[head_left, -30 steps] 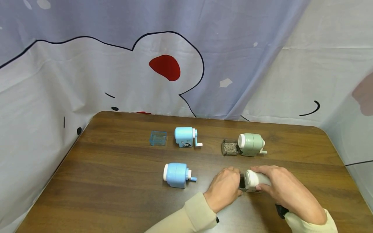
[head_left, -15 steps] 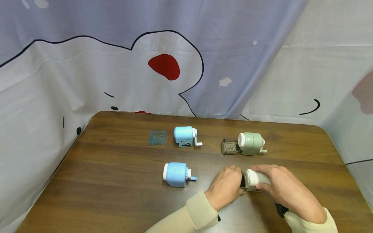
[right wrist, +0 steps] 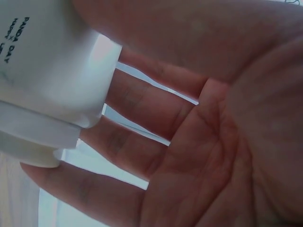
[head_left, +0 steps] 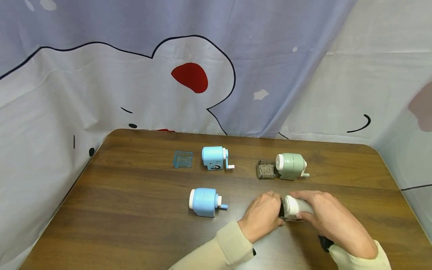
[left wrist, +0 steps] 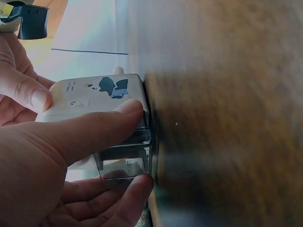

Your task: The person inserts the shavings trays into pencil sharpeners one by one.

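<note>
A white hand-crank pencil sharpener (head_left: 297, 207) with a panda print stands at the front right of the table. My right hand (head_left: 330, 221) grips its body from the right, thumb on the near side. At its left end, my left hand (head_left: 261, 213) pinches a clear shavings drawer (left wrist: 113, 168), which sticks partly out of the sharpener in the left wrist view. The left thumb also overlaps the sharpener's printed side there. In the right wrist view the rounded white body (right wrist: 57, 61) lies against the fingers.
Behind the hands stands a green sharpener (head_left: 291, 166) beside a drawer of shavings (head_left: 266, 170). Farther left are a light-blue sharpener (head_left: 213, 158), an empty blue drawer (head_left: 183, 160) and another blue sharpener (head_left: 204, 202). A printed curtain (head_left: 270, 67) hangs behind the table.
My left hand has shifted slightly to the right, closer to the white sharpener. My right hand and the sharpener stay nearly still.
</note>
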The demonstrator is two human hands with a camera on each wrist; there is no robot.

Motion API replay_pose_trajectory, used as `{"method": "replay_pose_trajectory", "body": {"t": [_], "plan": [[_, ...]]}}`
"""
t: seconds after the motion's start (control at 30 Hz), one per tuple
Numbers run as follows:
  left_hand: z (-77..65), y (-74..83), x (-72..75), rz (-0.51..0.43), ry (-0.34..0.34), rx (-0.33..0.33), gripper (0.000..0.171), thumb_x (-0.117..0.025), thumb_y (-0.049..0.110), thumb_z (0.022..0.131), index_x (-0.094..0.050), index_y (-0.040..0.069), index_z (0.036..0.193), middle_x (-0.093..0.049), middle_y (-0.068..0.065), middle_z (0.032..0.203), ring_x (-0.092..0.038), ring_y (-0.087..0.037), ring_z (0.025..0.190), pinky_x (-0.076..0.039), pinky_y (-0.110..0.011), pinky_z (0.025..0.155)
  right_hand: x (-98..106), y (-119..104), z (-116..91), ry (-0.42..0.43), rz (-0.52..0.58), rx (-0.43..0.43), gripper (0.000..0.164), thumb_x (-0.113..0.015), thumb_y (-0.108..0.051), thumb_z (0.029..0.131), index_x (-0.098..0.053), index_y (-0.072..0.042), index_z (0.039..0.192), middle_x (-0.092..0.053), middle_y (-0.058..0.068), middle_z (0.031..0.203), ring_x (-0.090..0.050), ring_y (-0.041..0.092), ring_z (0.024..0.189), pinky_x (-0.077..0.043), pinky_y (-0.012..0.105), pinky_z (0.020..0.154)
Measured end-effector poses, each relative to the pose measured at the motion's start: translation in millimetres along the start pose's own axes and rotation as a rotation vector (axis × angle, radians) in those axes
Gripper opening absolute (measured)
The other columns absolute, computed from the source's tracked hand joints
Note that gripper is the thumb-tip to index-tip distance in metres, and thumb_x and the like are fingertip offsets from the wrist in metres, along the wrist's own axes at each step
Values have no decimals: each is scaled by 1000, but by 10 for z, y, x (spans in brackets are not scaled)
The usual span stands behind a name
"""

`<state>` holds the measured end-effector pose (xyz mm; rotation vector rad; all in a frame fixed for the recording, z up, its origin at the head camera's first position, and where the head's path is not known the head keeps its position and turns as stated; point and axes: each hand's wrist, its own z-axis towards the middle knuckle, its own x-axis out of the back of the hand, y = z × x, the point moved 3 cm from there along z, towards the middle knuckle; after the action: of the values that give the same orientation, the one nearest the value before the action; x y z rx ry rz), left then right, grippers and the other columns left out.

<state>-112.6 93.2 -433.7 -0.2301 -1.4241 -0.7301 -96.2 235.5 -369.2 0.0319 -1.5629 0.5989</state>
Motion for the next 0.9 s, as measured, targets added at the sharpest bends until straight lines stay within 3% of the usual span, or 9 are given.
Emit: {"method": "replay_pose_trajectory", "body": {"t": [0.9], "plan": [[61, 18, -34, -22, -9, -9, 56, -85, 43, 57, -66, 11, 99, -63, 5, 86, -58, -5, 76, -49, -18, 65, -10, 7, 0, 10, 0, 9, 43, -80, -13, 68, -67, -11, 109, -67, -2, 96, -57, 12, 76, -47, 34, 63]]}}
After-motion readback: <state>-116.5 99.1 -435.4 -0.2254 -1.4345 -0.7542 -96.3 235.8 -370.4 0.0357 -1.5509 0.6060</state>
